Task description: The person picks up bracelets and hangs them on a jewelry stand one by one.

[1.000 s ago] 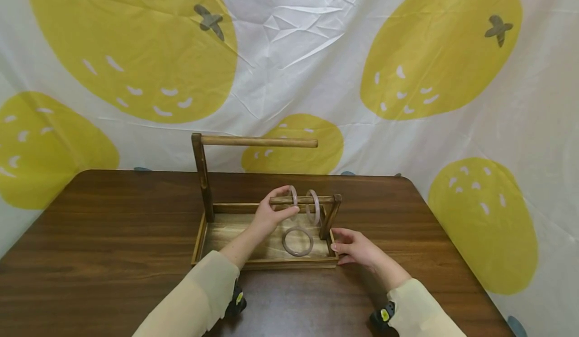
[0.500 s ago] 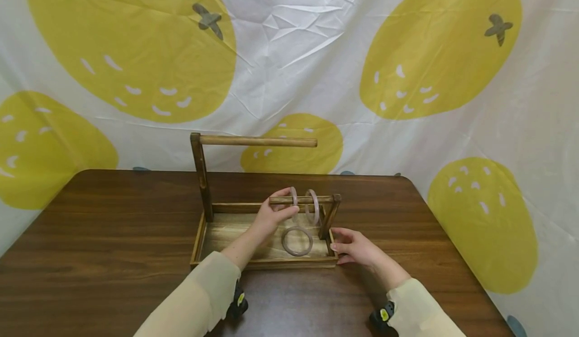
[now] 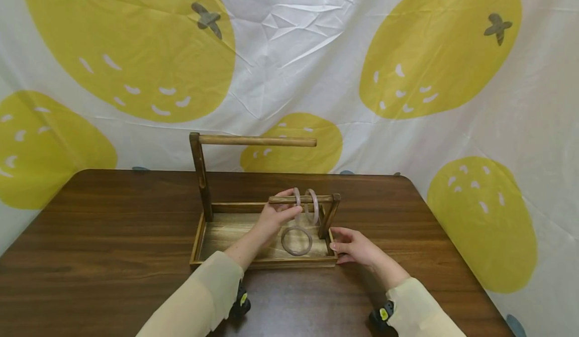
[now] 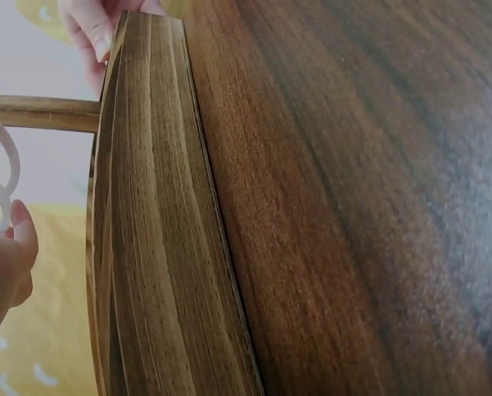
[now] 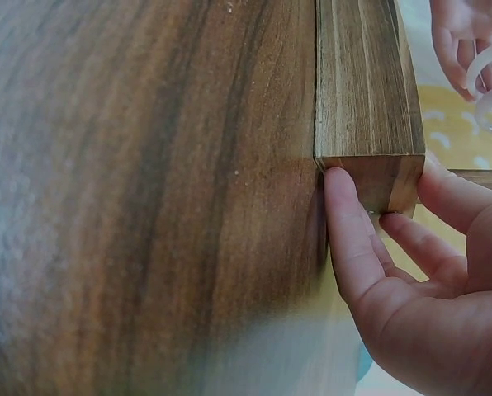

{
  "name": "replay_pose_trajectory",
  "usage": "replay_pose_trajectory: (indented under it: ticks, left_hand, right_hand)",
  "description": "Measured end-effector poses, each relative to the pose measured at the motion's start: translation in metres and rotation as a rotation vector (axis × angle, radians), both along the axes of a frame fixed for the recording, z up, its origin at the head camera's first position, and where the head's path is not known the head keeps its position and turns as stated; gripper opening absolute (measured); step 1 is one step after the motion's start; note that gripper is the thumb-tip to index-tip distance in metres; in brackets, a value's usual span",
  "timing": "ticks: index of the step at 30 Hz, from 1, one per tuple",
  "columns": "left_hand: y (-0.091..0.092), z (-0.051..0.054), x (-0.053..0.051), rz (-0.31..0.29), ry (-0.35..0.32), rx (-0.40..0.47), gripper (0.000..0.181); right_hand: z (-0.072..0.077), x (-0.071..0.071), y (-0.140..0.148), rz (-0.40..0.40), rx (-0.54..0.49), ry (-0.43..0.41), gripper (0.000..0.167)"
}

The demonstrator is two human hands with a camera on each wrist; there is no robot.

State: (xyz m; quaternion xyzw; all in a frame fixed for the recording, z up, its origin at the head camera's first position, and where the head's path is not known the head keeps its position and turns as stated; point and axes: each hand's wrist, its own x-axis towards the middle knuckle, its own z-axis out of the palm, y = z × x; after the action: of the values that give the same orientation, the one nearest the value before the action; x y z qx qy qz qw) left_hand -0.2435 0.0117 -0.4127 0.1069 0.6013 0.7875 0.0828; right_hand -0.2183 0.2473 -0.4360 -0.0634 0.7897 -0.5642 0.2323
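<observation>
My left hand (image 3: 271, 220) pinches a pale translucent bangle (image 3: 297, 197) that hangs around the lower wooden bar (image 3: 280, 200). Just right of it, a second bangle (image 3: 315, 207) hangs on the same bar near its post (image 3: 332, 216). A third ring (image 3: 283, 246) lies flat on the floor of the wooden tray (image 3: 226, 229). With thumb and fingers, my right hand (image 3: 357, 248) grips the tray's right end; in the right wrist view the hand (image 5: 419, 280) holds the corner of the wooden wall (image 5: 370, 82). The left wrist view shows the left fingers at the bangle (image 4: 7, 157).
A taller post (image 3: 201, 181) at the tray's left end bears a long upper bar (image 3: 258, 140) with no rings on it. The tray stands on a dark brown table (image 3: 113, 236). Behind hangs a white curtain (image 3: 298, 76) with yellow fruit prints.
The left hand and the pinched bangle have shifted slightly to the right along the lower bar, closer to the second bangle. The right hand has stayed at the tray's end.
</observation>
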Motion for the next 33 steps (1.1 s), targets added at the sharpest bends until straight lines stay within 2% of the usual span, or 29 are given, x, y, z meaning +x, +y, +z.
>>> replay_pose_trajectory:
  ticks: [4,5,6,9,12,13,18,24,28,33]
  left_hand:
    - [0.001,-0.005,-0.001,-0.03,0.034,0.027,0.058]
    - [0.001,-0.006,-0.001,-0.037,0.05,0.037,0.06]
    - [0.001,-0.012,-0.005,-0.056,0.091,0.058,0.06]
    - [0.001,-0.014,-0.005,-0.063,0.124,0.084,0.063]
    - [0.004,-0.012,-0.004,-0.046,0.097,0.068,0.059]
    - [0.005,-0.006,0.0,-0.027,0.059,0.044,0.058]
    - [0.008,0.002,0.002,-0.004,-0.019,-0.009,0.055]
    - [0.006,0.001,0.001,-0.023,-0.024,-0.002,0.061]
    - [-0.001,0.003,0.0,-0.045,-0.018,-0.014,0.07]
    - [-0.01,0.003,0.0,-0.044,-0.04,-0.036,0.074]
  right_hand:
    - [0.0,0.0,0.0,-0.002,0.001,-0.001,0.062]
    - [0.0,0.0,0.0,-0.003,0.002,-0.001,0.062]
    - [0.001,0.0,0.0,-0.004,0.001,-0.001,0.062]
    - [0.001,0.0,-0.001,-0.004,0.002,-0.003,0.061]
    - [0.001,0.001,-0.001,-0.005,0.001,-0.006,0.061]
    - [0.001,0.001,-0.001,-0.006,0.002,-0.005,0.061]
    - [0.001,0.001,0.0,-0.007,0.009,-0.001,0.061]
    - [0.0,0.001,0.0,0.001,0.002,0.002,0.062]
    - [0.0,0.001,0.0,0.001,-0.008,0.003,0.062]
    - [0.0,0.001,0.0,-0.004,-0.008,0.0,0.062]
